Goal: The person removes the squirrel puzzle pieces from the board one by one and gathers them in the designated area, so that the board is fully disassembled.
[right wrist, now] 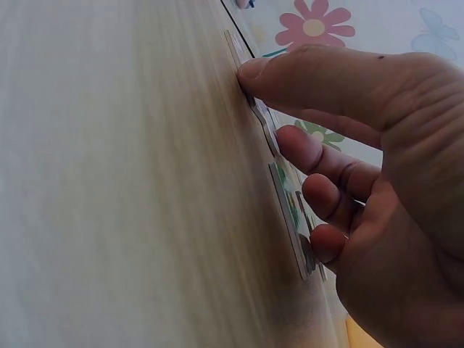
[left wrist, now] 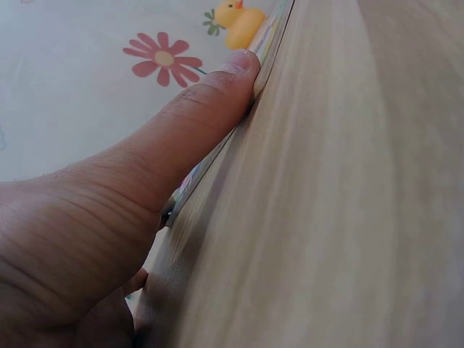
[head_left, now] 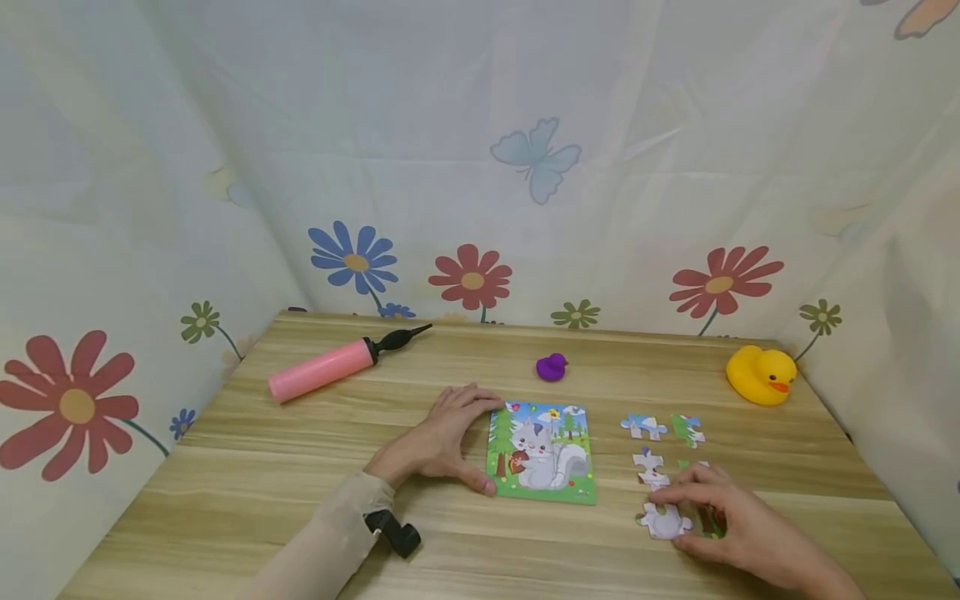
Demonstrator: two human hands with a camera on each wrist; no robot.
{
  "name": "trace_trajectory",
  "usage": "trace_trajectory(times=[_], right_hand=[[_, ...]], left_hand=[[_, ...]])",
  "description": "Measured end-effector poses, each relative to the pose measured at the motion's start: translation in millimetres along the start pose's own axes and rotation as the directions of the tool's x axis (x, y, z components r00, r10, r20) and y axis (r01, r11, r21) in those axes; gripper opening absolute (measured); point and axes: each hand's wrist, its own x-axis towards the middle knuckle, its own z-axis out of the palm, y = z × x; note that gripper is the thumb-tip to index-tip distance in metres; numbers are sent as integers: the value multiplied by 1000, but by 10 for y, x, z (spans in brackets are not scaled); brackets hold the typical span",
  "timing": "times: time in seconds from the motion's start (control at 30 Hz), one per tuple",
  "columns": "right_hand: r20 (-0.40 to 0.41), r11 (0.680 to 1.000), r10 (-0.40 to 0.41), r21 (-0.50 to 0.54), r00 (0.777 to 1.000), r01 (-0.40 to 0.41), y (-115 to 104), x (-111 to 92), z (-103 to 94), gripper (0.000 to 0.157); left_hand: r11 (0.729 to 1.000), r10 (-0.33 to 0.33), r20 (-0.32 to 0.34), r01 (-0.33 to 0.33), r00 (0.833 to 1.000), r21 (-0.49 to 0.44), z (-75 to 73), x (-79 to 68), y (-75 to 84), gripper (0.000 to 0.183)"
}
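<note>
A square squirrel picture board lies flat on the table. My left hand rests at its left side, fingertips by the upper left corner. The straight thumb touches the board's edge in the left wrist view. To the right, my right hand pinches a grey-white puzzle piece between thumb and index finger, low over the table. Its other fingers are bent above a green piece, partly hidden by the hand. More puzzle pieces lie just beyond, in two loose columns.
At the back left lies a pink hand pump with a black nozzle. A small purple duck sits behind the board, and a larger yellow duck at the back right. A flowered curtain surrounds the wooden table.
</note>
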Motion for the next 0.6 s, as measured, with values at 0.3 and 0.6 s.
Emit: trace_trajectory(times=[0.3,0.6], right_hand=[[-218,1000,-6,18,976,10,-93,-24,-31,67],[-355,992,-7,112,935,50,-251,91,-131,128]], left_hand=[[1000,-6,5,6,1000,1,-6,8,-11,121],[1000,-7,2,7,1000,-8,14,0,-16,120]])
